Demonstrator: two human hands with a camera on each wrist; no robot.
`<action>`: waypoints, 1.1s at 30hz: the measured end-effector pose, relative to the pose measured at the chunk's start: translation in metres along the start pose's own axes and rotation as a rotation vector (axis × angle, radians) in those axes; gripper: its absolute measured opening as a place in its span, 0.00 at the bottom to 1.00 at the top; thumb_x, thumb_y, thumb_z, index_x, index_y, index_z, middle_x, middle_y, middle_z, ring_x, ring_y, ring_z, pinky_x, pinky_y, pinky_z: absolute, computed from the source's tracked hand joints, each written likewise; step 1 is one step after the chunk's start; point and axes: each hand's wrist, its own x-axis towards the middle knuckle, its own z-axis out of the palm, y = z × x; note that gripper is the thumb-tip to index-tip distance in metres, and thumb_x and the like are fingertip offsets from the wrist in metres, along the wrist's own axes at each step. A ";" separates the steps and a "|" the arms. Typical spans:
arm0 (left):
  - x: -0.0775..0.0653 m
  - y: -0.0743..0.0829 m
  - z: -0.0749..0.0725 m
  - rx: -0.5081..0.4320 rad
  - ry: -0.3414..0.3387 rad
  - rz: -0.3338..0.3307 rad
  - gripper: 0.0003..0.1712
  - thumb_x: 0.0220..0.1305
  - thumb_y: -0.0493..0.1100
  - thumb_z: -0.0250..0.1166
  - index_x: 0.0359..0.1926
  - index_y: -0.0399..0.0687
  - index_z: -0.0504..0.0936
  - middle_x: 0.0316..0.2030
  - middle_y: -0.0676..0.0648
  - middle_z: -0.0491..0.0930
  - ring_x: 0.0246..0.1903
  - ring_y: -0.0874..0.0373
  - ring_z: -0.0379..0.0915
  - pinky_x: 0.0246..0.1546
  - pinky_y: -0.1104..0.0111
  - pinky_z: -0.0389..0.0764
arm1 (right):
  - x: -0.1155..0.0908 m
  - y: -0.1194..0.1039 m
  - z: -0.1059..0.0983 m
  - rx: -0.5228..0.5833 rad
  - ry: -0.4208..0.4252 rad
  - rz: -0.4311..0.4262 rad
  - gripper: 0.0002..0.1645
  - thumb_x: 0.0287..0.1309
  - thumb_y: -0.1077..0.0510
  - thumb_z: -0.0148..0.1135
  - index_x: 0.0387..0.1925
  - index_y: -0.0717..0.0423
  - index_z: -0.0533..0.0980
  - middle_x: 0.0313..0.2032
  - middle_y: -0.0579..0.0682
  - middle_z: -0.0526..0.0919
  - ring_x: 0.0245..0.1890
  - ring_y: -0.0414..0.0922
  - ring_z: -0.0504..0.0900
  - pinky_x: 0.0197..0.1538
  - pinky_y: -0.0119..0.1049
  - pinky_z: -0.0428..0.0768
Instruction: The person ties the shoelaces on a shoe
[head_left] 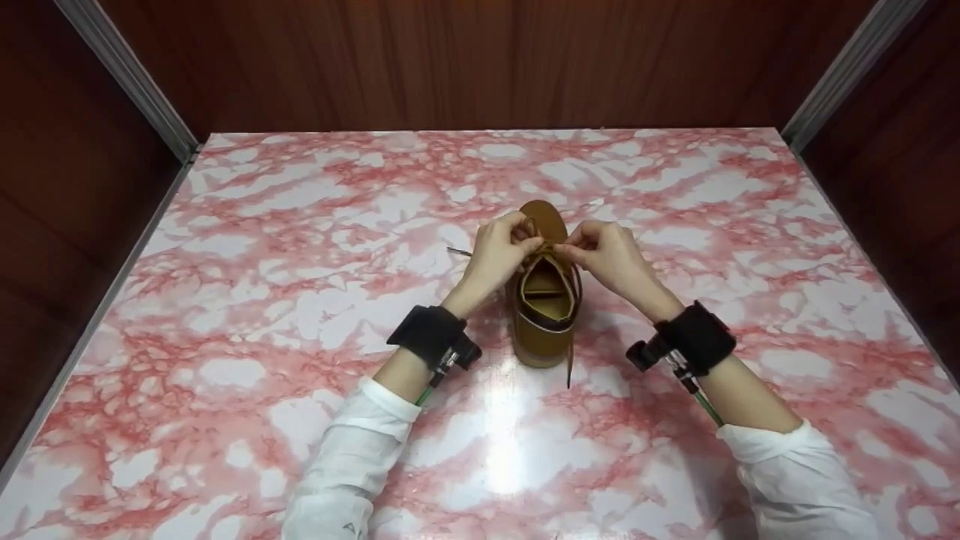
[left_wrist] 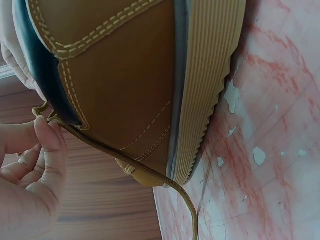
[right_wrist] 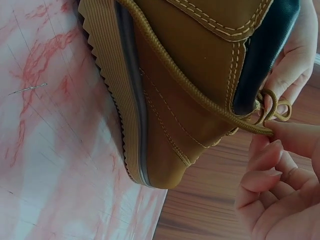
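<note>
A tan ankle boot (head_left: 543,351) stands upright on the table, its toe pointing away from me and its dark-lined collar open toward me. At the top of its tongue, my left hand (head_left: 498,249) pinches a brown shoelace (left_wrist: 95,143) between thumb and forefinger. Opposite it, my right hand (head_left: 609,253) pinches the lace (right_wrist: 185,82) on the other side, where small loops show in the right wrist view. One lace end hangs down each side of the boot. The fingers partly hide the crossing of the laces in the head view.
The table (head_left: 262,315) has a red and white marbled top, with pale worn patches near the boot. Dark wood panels (head_left: 480,67) stand behind it and at both sides, with metal strips (head_left: 135,75) at the corners.
</note>
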 end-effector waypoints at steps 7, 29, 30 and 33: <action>0.000 -0.001 0.000 -0.029 -0.010 0.018 0.07 0.39 0.41 0.57 0.21 0.43 0.68 0.18 0.51 0.68 0.12 0.60 0.64 0.07 0.75 0.65 | 0.003 -0.001 0.004 -0.004 -0.039 0.029 0.13 0.34 0.46 0.52 0.14 0.51 0.69 0.12 0.45 0.70 0.12 0.38 0.66 0.12 0.29 0.62; -0.001 0.001 -0.003 -0.028 -0.078 0.039 0.09 0.36 0.39 0.59 0.24 0.44 0.70 0.18 0.50 0.69 0.15 0.62 0.65 0.11 0.76 0.66 | 0.005 0.001 0.010 -0.009 -0.007 0.019 0.12 0.36 0.46 0.50 0.15 0.50 0.68 0.13 0.44 0.70 0.12 0.38 0.65 0.13 0.29 0.62; -0.001 0.000 -0.003 -0.022 -0.076 0.047 0.08 0.36 0.38 0.58 0.24 0.44 0.70 0.18 0.50 0.69 0.15 0.63 0.65 0.13 0.76 0.66 | 0.004 0.001 0.009 0.009 -0.018 0.013 0.12 0.36 0.46 0.50 0.16 0.50 0.69 0.14 0.44 0.70 0.12 0.38 0.66 0.14 0.29 0.63; -0.001 -0.001 -0.003 -0.014 -0.065 0.079 0.08 0.36 0.36 0.58 0.24 0.43 0.70 0.18 0.50 0.69 0.17 0.63 0.65 0.16 0.77 0.65 | 0.004 0.000 0.006 0.051 -0.058 0.010 0.14 0.35 0.45 0.51 0.19 0.51 0.70 0.15 0.44 0.71 0.13 0.39 0.67 0.15 0.30 0.65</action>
